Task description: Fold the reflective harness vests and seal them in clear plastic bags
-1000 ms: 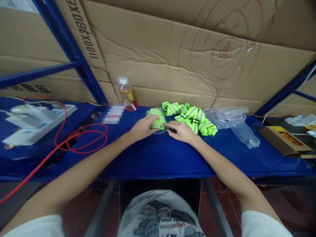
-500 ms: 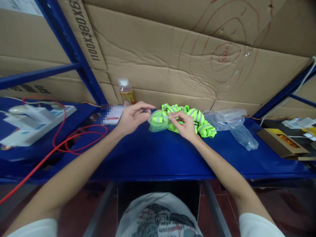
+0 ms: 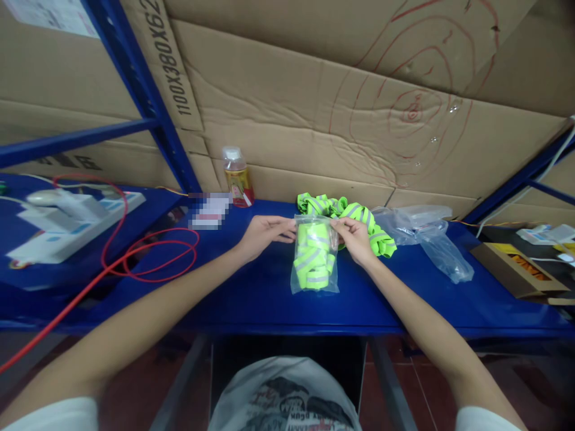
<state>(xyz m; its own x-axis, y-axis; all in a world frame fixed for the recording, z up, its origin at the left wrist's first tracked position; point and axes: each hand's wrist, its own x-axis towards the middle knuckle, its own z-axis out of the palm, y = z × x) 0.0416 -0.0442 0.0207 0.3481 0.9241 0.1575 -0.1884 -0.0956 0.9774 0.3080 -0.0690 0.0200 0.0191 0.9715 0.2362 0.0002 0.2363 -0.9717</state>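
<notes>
A small clear plastic bag [image 3: 314, 260] filled with a folded neon-green reflective band hangs just above the blue shelf [image 3: 278, 299]. My left hand [image 3: 265, 232] pinches the bag's top left corner and my right hand [image 3: 357, 236] pinches its top right corner, both closed on the bag's mouth. Behind my right hand lies a loose pile of neon-green reflective bands [image 3: 354, 218] with grey stripes.
A drink bottle [image 3: 238, 178] stands at the back by the cardboard wall. Empty clear bags [image 3: 426, 230] lie to the right, and an open brown box [image 3: 516, 263] beyond them. A red cable [image 3: 135, 257] loops at left beside white devices [image 3: 63, 221].
The rolled band went into the bag. Both hands shifted from pressing the bundle on the shelf to holding the bag upright by its top corners, nearer to me.
</notes>
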